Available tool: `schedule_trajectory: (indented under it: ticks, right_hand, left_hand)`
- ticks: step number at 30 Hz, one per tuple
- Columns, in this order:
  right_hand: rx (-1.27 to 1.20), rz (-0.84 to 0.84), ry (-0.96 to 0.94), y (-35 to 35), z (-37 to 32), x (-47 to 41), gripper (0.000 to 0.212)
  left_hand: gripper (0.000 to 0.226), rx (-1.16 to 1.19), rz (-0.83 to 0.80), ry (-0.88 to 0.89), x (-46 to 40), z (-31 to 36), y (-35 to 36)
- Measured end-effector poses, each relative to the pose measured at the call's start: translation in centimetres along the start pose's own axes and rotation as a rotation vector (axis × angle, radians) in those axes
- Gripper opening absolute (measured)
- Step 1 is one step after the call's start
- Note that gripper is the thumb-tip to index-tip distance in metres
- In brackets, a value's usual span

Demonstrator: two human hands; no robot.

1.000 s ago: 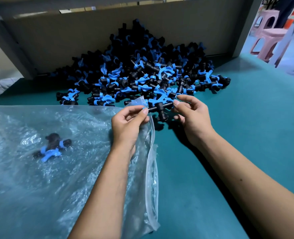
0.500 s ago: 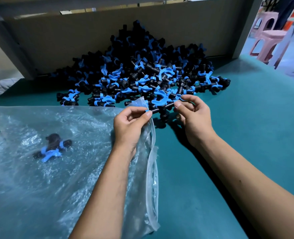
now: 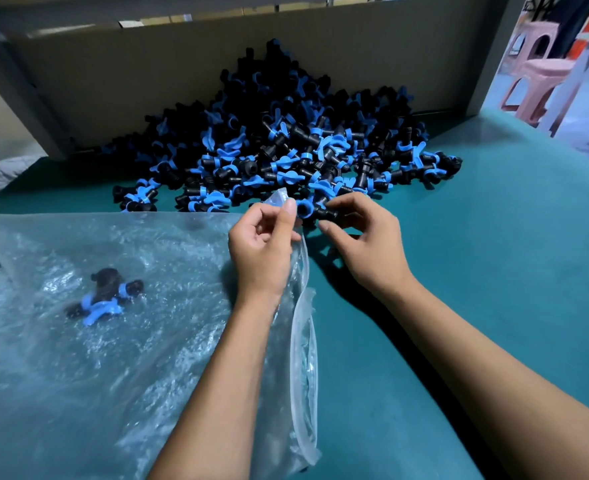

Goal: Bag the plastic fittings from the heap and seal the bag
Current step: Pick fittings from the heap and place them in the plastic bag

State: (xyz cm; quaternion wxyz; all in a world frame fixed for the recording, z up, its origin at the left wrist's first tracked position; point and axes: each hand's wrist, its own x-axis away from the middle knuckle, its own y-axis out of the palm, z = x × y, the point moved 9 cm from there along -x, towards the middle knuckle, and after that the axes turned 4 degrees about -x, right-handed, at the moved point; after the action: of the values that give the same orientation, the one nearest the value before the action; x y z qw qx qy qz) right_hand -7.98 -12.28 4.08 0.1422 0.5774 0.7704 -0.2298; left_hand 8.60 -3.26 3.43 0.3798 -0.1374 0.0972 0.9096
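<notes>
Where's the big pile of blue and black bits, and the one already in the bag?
heap (image 3: 286,140), head view, middle of the pile.
fitting in the bag (image 3: 104,299), head view, its blue wing.
bag (image 3: 147,358), head view, crinkled top sheet.

Cardboard wall (image 3: 147,64) behind teal table (image 3: 494,271); pink stools (image 3: 535,81), perhaps, beyond.

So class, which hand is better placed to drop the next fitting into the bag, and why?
Right. The right hand already holds a fitting at the bag's mouth, while the left hand pinches the plastic bag open.
</notes>
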Motion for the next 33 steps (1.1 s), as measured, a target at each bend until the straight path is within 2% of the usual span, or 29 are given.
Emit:
schedule_trajectory:
  ticks: [3, 6, 9, 12, 15, 18, 20, 24, 28, 33]
  right_hand:
    - [-0.350, 0.085, 0.251, -0.5, 2.0, 0.1, 0.012]
    - [-0.572, 0.142, 0.394, -1.0, 3.0, 0.1, 0.005]
    - [-0.669, 0.095, 0.459, -0.7, 3.5, 0.0, 0.018]
    - [-0.684, 0.065, 0.489, -0.5, 3.6, -0.1, 0.034]
    - [-0.691, 0.076, 0.506, -0.6, 3.8, -0.2, 0.037]
    - [-0.721, 0.066, 0.505, -0.6, 3.8, -0.1, 0.019]
    - [-0.706, 0.034, 0.464, -0.7, 3.4, 0.0, 0.004]
    - [-0.427, -0.194, 0.221, 0.6, 0.6, 0.2, 0.022]
    - [-0.212, -0.455, 0.023, 3.7, -3.0, 1.2, 0.023]
    - [0.020, -0.522, -0.182, 5.6, -6.4, 1.8, 0.024]
  left_hand:
    - [0.024, -0.250, 0.065, 0.131, 0.4, 1.5, -0.5]
    - [0.030, -0.499, 0.031, 0.233, 0.7, 2.5, 0.0]
    - [0.043, -0.622, -0.019, 0.258, 0.8, 2.4, 0.7]
    - [0.043, -0.767, -0.077, 0.213, 0.7, 1.4, 1.0]
    - [0.028, -0.729, -0.094, 0.119, 0.4, 0.4, 0.4]
    - [0.018, -0.477, -0.016, 0.049, -0.2, 0.5, -0.6]
    - [0.014, -0.349, 0.033, 0.061, -0.5, 1.4, -1.3]
    - [0.018, -0.193, 0.104, 0.040, -1.4, 2.5, -2.9]
    - [0.012, -0.188, 0.085, 0.132, -2.0, 4.7, -3.8]
    - [0.012, -0.257, 0.029, 0.245, -2.4, 7.6, -3.2]
